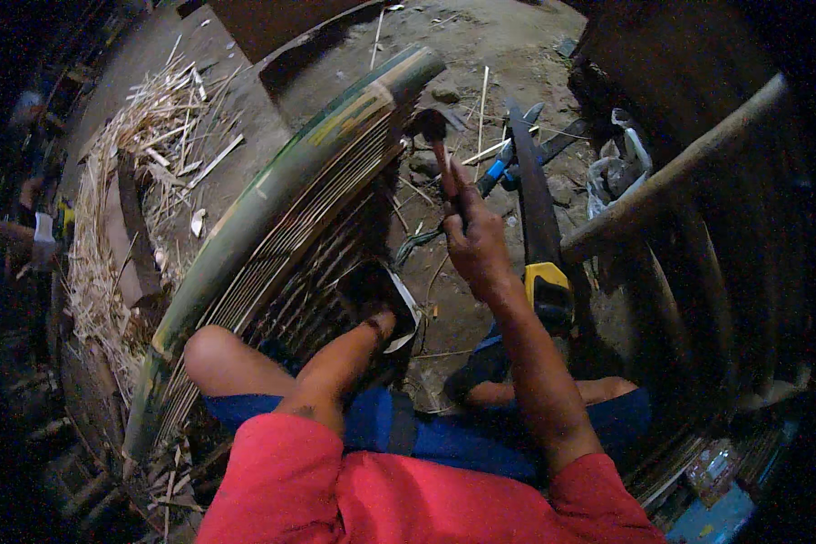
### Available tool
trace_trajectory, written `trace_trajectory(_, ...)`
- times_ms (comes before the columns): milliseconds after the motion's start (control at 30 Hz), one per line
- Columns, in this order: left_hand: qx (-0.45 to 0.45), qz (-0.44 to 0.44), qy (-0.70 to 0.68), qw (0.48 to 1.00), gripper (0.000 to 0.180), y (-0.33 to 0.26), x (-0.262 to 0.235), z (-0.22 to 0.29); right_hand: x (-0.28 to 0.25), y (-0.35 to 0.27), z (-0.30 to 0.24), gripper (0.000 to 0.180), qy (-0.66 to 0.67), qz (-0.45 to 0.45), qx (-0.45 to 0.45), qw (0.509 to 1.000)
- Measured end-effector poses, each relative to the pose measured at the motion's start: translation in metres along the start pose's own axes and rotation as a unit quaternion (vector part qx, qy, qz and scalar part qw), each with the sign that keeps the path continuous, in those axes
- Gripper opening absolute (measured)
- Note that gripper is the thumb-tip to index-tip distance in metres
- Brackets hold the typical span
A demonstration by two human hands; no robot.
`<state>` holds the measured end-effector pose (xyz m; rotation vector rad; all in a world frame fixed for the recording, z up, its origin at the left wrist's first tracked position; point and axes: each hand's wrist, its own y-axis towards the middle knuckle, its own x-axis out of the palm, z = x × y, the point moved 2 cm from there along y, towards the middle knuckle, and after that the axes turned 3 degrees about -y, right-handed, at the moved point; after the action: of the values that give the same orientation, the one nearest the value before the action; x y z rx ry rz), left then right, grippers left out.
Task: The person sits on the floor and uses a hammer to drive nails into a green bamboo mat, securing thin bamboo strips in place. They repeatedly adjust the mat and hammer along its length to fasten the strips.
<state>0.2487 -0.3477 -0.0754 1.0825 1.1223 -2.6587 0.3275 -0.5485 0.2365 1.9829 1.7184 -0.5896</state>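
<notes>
Red shirt [335,494] filled the bottom edge, w/ blue shorts [444,431] just above it & a bare knee [213,358] raised at left. Both forearms came up from the lower edge.

Right hand [474,238] was shut around the handle of a hammer [433,136], fingers wrapped tight, hammer head up near the far end of the bamboo pole [286,195]. Head sat just beside the pole's upper end; couldn't tell if touching.

Left hand [372,304] was down in the dark by the woven bamboo slats [281,263], mostly in shadow; couldn't tell if it was open or closed, or gripping anything. A pale-edged flat piece [406,313] showed just beside the wrist.

The green bamboo pole ran diagonally from lower left to upper centre, w/ thin slats lined along its right side.

A handsaw [537,218] w/ yellow-black handle lay on the dirt floor [480,45] right of the right hand, blade pointing away. A blue-handled tool [497,169] lay near it. A thick wooden beam [675,172] slanted across at right. Pile of bamboo shavings [122,190] at left, well apart from both hands.
</notes>
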Motion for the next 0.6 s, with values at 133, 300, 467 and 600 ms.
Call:
trace_trajectory(133,0.003,0.014,-0.007,1.0,0.021,-0.003,0.002,-0.006,0.003,-0.001,-0.011,0.074,0.017,-0.012,0.035,0.999)
trace_trajectory(300,0.006,0.032,-0.015,0.999,0.019,-0.008,0.007,-0.005,0.004,-0.007,-0.024,0.078,0.038,0.038,-0.107,0.993)
trace_trajectory(467,0.021,0.063,-0.029,0.997,0.018,-0.007,0.011,-0.008,0.004,-0.011,-0.032,0.077,0.025,0.011,-0.084,0.996)
trace_trajectory(600,0.043,0.118,-0.012,0.992,0.017,-0.026,-0.04,-0.011,0.006,-0.016,-0.054,0.078,0.012,-0.028,-0.054,0.998)
